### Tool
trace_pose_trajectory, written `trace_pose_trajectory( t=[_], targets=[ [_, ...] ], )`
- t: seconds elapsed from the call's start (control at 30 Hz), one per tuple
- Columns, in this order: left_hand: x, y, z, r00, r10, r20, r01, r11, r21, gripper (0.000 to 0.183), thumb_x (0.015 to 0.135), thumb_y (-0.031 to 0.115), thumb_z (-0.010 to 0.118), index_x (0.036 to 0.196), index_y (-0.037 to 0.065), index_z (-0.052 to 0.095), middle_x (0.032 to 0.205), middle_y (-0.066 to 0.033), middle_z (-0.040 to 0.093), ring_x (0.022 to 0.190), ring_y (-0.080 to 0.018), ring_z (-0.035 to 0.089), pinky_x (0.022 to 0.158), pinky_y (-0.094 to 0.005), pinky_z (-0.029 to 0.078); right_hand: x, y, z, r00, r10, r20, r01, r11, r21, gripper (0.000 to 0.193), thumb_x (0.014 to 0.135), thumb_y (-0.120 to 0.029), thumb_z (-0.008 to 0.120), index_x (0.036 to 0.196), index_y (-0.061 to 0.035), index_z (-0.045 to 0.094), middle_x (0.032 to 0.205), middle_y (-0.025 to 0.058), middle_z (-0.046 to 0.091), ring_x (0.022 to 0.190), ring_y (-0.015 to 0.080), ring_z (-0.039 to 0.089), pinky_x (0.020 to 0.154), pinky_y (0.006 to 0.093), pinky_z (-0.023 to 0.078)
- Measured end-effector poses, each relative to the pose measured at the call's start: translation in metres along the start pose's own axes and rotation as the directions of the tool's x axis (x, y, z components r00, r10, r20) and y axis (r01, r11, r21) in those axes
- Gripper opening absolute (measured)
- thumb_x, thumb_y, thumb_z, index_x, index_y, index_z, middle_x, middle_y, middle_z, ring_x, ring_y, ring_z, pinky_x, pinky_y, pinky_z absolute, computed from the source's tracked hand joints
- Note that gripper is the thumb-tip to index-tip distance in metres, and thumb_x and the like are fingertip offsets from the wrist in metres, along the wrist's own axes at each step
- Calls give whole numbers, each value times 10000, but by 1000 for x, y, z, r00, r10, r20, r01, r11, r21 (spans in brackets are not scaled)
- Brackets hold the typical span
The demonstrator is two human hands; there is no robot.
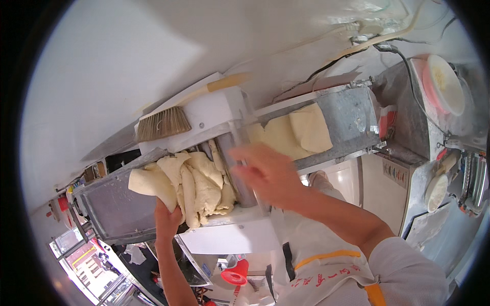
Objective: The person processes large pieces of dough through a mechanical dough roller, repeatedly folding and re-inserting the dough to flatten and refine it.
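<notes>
A thick, folded heap of pale dough [201, 183] lies on the in-feed side of a dough sheeter [214, 102], against its rollers. My left hand [167, 220] grips the near left edge of this dough, its fingers partly hidden by it. Blurred by motion, my right hand [268, 171] hovers over the roller housing with its fingers apart and nothing visible in them. Past the rollers, a flat dough sheet [278, 136] rests on the grey conveyor [352, 120], its right end folded over on itself.
A bristle brush [163, 124] sits on the machine's white top. The left metal tray [120, 204] extends beyond the dough. At the far right are a white bowl [445, 84] and a metal cabinet [385, 188]. Cables hang along the wall. A red round container [236, 273] is below the machine.
</notes>
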State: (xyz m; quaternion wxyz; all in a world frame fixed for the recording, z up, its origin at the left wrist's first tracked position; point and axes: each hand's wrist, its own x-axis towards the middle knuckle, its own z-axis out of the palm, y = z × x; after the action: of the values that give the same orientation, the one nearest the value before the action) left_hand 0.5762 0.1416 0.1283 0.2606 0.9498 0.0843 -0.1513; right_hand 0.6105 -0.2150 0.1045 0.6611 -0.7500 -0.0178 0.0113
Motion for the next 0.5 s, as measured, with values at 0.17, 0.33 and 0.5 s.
trace_pose_trajectory(
  t=[0.17, 0.33, 0.5],
  targets=[
    [1, 0, 6, 996, -84, 30, 83, 996, 33, 613, 884, 41, 626, 1463, -53, 449, 1333, -281, 632, 1258, -447, 608, 1054, -457, 468, -32, 113, -54, 889, 425, -171, -422, 905, 55, 170, 1000, -124, 668, 1121, -13, 709, 907, 87, 730, 805, 112, 681, 727, 264, 551],
    [4, -19, 24, 998, -44, 39, 39, 991, 127, 656, 878, 15, 620, 1493, -68, 407, 1427, -312, 542, 1347, -471, 516, 1141, -450, 385, -58, 296, -96, 862, 331, -384, -475, 792, -383, 308, 895, -253, 776, 1088, -25, 700, 919, 116, 735, 874, 278, 712, 794, 414, 550],
    [9, -4, 39, 993, -97, 72, 85, 984, 156, 693, 875, -18, 593, 1515, -100, 343, 1415, -327, 534, 1332, -472, 516, 1155, -448, 370, -29, 324, -60, 855, 389, -342, -514, 555, -654, 701, 773, -403, 865, 1285, -15, 585, 1237, 163, 616, 1157, 376, 581, 982, 471, 465]
  ],
)
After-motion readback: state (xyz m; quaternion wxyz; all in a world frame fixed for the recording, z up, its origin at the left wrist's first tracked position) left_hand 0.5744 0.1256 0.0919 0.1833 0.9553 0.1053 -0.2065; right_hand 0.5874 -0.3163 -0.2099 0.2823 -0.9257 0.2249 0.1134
